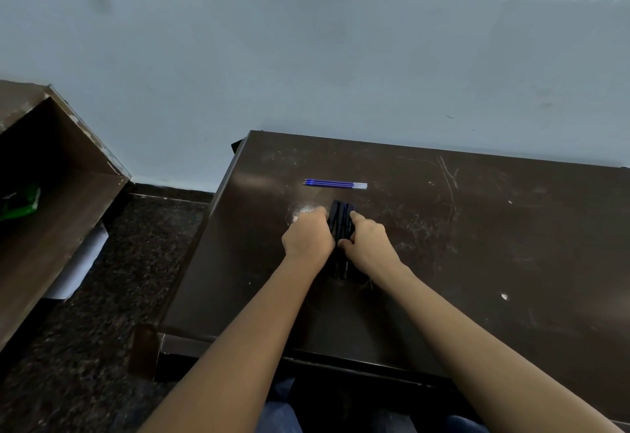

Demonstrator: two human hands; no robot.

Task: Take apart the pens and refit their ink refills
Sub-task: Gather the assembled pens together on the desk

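A bunch of dark blue-black pens (341, 224) lies on the dark brown table (477, 228), pointing away from me. My left hand (308, 236) curls against the bunch's left side. My right hand (370, 241) grips its right side, index finger along the top and thumb at the near part. Both hands squeeze the bunch together. The pens' near ends stick out toward me between my wrists. Beyond the hands, a few blue ink refills (335, 184) with clear ends lie side by side, across the table.
The table's left edge (204, 228) drops to a speckled dark floor (102, 330). A brown wooden shelf unit (51, 194) with a green packet (20, 202) stands at far left. A pale blue wall (341, 74) rises right behind the table.
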